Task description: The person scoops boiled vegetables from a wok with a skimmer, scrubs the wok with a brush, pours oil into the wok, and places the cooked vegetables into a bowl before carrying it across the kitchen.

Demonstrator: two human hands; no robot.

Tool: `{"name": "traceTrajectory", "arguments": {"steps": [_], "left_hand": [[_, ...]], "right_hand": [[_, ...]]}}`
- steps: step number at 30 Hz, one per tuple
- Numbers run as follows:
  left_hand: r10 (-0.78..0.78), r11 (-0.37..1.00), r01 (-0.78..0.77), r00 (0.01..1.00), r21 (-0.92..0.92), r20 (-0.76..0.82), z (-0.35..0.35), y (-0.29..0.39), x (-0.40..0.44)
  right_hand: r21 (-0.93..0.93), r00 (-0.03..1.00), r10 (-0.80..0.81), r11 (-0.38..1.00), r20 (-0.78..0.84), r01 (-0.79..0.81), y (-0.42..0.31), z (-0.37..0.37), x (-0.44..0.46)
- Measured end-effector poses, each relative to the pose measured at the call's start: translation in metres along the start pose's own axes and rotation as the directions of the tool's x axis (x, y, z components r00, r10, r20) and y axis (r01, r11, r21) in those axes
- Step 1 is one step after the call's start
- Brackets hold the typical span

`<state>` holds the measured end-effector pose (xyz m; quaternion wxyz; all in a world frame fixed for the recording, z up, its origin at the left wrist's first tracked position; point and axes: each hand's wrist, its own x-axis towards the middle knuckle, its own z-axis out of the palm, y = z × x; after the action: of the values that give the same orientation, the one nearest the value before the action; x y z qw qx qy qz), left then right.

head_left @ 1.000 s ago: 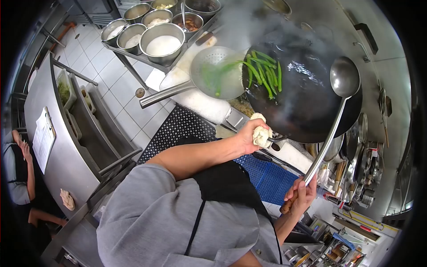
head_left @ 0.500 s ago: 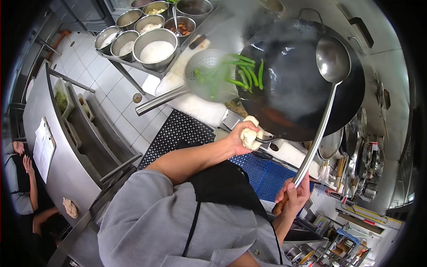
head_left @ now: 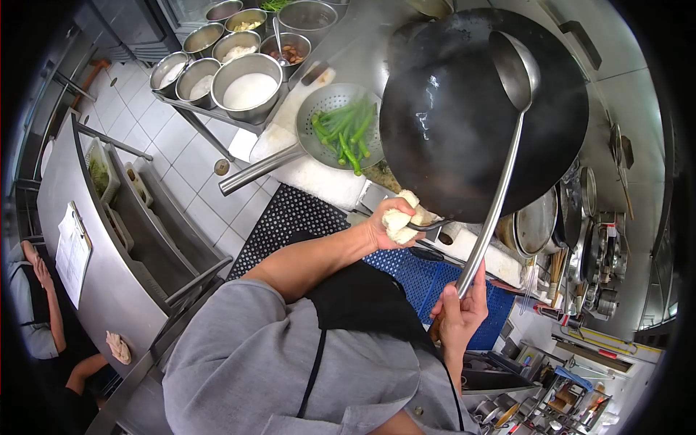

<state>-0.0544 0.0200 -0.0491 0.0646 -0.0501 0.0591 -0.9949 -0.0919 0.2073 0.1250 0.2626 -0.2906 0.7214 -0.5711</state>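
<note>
My left hand [head_left: 389,223] is closed round a folded pale cloth [head_left: 400,220], which is wrapped on the handle of the black wok [head_left: 464,152]. My right hand [head_left: 464,310] grips the far end of a long metal ladle [head_left: 500,196]. The ladle's bowl hangs over the right part of the wok, its hollow side partly turned away. Left of the wok, a perforated strainer [head_left: 310,138] holds several green chili peppers [head_left: 348,132] in a heap. Thin steam hangs over the wok.
Several steel pots, one a large pot of white contents [head_left: 250,88], stand on a shelf at upper left. A steel counter [head_left: 109,290] with a clipboard [head_left: 75,250] and crumpled cloth [head_left: 117,348] lies left. Another person's hands [head_left: 42,270] show at far left. Pans [head_left: 536,225] stand right.
The peppers, which were spread between the wok's rim and the strainer, now lie inside the strainer. The ladle has shifted left and its bowl has turned. My right hand has moved slightly left.
</note>
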Motion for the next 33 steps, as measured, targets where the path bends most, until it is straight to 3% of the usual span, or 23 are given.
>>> {"name": "traceTrajectory", "arguments": {"steps": [3,6,9,11,13,15,17,19,23,24,27,33], "left_hand": [[-0.032,0.999,0.032,0.999,0.013,0.024,-0.005,-0.001,0.005],[-0.032,0.999,0.034,0.997,0.024,-0.066,0.001,-0.005,0.008],[0.143,0.989,-0.125,0.939,0.079,-0.311,0.043,-0.013,0.016],[0.185,0.980,-0.145,0.919,0.137,-0.348,0.030,-0.001,0.039],[0.281,0.937,-0.142,0.849,0.320,-0.448,0.027,0.020,0.062],[0.466,0.785,-0.095,0.742,0.612,-0.482,0.058,0.035,0.076],[0.595,0.682,-0.027,0.601,0.730,-0.534,0.084,0.046,0.098],[0.664,0.634,-0.064,0.556,0.770,-0.500,0.076,0.066,0.118],[0.611,0.745,-0.223,0.608,0.629,-0.508,0.072,0.095,0.132],[0.575,0.734,-0.158,0.662,0.661,-0.481,0.061,0.102,0.138],[0.571,0.714,-0.171,0.704,0.679,-0.422,0.045,0.122,0.147],[0.604,0.695,-0.062,0.593,0.717,-0.533,0.049,0.137,0.160]], "right_hand": [[-0.022,1.000,-0.002,1.000,-0.014,0.002,0.007,-0.002,0.003],[-0.041,1.000,-0.007,0.999,-0.029,0.005,0.019,-0.009,0.007],[-0.031,0.997,-0.009,0.999,-0.071,0.007,0.024,-0.019,0.009],[-0.016,0.993,-0.037,0.999,-0.116,0.035,0.032,-0.022,0.013],[-0.013,0.979,-0.100,0.995,-0.178,0.099,0.049,-0.027,0.020],[0.038,0.986,-0.087,0.995,-0.144,0.094,0.053,-0.038,0.037],[0.085,0.995,-0.008,0.996,-0.098,0.016,0.043,-0.057,0.047],[0.046,0.993,0.033,0.999,-0.109,-0.028,0.036,-0.067,0.061],[0.046,0.984,0.038,0.998,-0.175,-0.030,0.035,-0.100,0.110],[0.014,0.983,0.032,0.999,-0.179,-0.030,0.025,-0.114,0.128],[-0.076,0.988,-0.077,0.995,-0.137,0.067,-0.011,-0.156,0.195],[-0.273,0.984,-0.095,0.961,-0.149,0.052,-0.020,-0.226,0.369]]}}
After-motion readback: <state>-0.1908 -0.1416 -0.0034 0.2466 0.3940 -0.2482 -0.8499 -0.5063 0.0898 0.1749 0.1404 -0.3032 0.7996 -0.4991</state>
